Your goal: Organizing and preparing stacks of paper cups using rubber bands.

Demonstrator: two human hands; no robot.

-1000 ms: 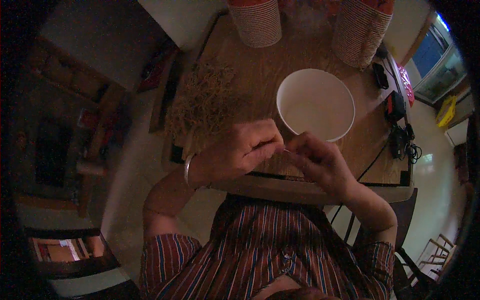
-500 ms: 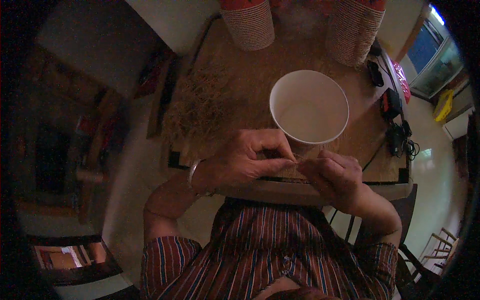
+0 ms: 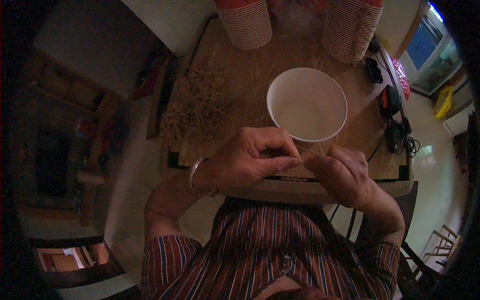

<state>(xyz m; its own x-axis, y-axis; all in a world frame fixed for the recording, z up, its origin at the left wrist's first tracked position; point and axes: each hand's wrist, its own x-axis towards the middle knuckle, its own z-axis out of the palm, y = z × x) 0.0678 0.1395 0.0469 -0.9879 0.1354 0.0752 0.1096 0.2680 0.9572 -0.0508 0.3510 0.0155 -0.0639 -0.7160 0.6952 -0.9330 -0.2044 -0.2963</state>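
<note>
My left hand [image 3: 252, 157] and my right hand [image 3: 341, 172] meet over the near edge of a small wooden table [image 3: 250, 82]. Between their pinched fingertips runs a thin pale strand [image 3: 309, 150], like a fibre or a rubber band, stretched from one hand to the other. A metal bangle [image 3: 194, 172] sits on my left wrist. Just beyond the hands stands an empty white paper bowl [image 3: 307, 104]. To the left of it lies a loose heap of tan strands [image 3: 196, 106].
Two tall stacks of ribbed paper cups [image 3: 245, 22] [image 3: 351, 27] stand at the table's far edge. Dark gadgets and cables [image 3: 395, 117] lie along the right edge. A dark chair [image 3: 407, 220] is at my right; wooden furniture [image 3: 75, 260] lies lower left.
The view has shifted so that the bowl and table sit higher in the picture. My hands stay together, pulling the thin strand taut between the fingertips.
</note>
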